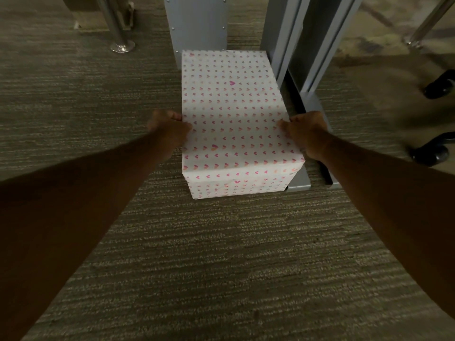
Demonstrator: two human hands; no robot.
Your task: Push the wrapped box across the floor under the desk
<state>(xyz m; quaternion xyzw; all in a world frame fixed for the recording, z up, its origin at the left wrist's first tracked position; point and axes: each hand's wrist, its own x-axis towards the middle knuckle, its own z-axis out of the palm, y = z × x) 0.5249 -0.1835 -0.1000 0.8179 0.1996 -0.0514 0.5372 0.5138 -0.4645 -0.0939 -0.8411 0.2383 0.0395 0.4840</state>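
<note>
The wrapped box [234, 107], white paper with small pink and orange hearts, lies on the carpet with its long side running away from me. Its far end touches a grey metal panel [197, 25]. My left hand [170, 130] grips the box's left top edge, thumb on top. My right hand [304, 130] grips the right top edge the same way. Both arms are stretched forward. The fingers on the box's sides are hidden.
A grey desk leg column [302, 40] and its flat foot [301, 183] stand tight against the box's right side. A chrome leg with a round foot [121, 46] stands at the back left. Black chair casters [438, 88] sit at the right. Striped carpet [197, 254] covers the floor.
</note>
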